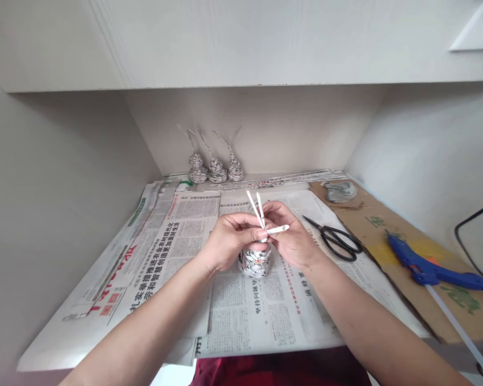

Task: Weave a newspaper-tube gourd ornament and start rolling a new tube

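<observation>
Fingers (261,234) of both the left hand (229,238) and right hand (292,236) pinch paper sticks (259,208) rising from a small woven paper pot (255,261) above the newspaper-covered counter (177,241). Scissors (336,238) and glue gun (430,268) lie right; three finished pots (216,169) stand behind.

I read this as a home craft nook: a white alcove surface (104,316) covered in newspaper (177,241), with scissors (338,241), a blue glue gun (430,268), cardboard (386,225), and three woven paper pieces (216,169) lined at the back wall.
</observation>
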Tool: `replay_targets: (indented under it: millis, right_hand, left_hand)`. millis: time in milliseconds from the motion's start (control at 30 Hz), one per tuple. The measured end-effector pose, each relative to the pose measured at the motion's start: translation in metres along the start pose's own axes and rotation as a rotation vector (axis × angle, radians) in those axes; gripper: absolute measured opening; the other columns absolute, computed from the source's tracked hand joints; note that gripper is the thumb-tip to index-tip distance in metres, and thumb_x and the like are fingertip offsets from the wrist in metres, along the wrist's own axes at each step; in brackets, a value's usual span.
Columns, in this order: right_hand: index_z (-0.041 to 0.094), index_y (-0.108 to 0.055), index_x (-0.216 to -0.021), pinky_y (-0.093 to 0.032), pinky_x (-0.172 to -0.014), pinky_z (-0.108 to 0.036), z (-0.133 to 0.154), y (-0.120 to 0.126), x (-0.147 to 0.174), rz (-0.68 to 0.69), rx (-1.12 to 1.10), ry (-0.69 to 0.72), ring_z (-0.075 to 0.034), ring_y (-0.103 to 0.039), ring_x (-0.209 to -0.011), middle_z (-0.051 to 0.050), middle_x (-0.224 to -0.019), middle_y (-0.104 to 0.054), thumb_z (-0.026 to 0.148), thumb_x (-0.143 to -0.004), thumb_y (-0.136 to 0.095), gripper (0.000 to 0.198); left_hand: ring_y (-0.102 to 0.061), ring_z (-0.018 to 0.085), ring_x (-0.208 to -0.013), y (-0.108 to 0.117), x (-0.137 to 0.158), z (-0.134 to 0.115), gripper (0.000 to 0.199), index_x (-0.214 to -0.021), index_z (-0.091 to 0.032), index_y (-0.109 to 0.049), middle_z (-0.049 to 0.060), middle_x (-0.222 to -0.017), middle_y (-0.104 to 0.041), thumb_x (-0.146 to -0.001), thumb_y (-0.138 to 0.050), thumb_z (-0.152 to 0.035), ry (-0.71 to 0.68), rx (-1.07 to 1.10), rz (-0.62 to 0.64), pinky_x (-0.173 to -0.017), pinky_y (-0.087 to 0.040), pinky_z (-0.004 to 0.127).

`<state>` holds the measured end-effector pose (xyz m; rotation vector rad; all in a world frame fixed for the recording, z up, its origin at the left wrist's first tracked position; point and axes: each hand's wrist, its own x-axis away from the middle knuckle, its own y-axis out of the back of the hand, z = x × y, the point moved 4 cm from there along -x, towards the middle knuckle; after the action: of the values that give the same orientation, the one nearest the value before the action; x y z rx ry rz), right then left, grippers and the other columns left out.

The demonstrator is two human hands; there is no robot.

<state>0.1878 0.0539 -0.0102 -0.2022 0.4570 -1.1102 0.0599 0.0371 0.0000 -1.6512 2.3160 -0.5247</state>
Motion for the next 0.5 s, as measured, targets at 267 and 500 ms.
replay_targets:
  millis: [267, 500]
  right_hand:
    - [0.020, -0.066, -0.080, -0.049, -0.070, -0.025, 0.002, 0.002, 0.002, -0.255, 0.277, 0.143, -0.012, -0.059, -0.073, 0.001, -0.077, -0.064, 0.034, -0.082, -0.071, 0.015]
    - [0.022, -0.071, -0.085, -0.054, -0.074, -0.030, 0.012, -0.008, 0.012, -0.284, 0.358, 0.190, -0.015, -0.067, -0.078, -0.001, -0.084, -0.072, 0.029, -0.078, -0.076, 0.012]
  left_hand:
    - [-0.066, 0.010, -0.063, 0.004, -0.003, 0.001, 0.020, -0.074, -0.011, -0.069, 0.002, -0.072, -0.069, -0.066, -0.083, -0.023, -0.197, -0.023, -0.212, -0.058, -0.059, 0.019]
    - [-0.065, 0.010, -0.063, 0.004, 0.001, -0.005, 0.021, -0.071, -0.012, -0.067, 0.000, -0.069, -0.067, -0.065, -0.084, -0.023, -0.237, 0.036, -0.268, -0.063, -0.060, 0.022]
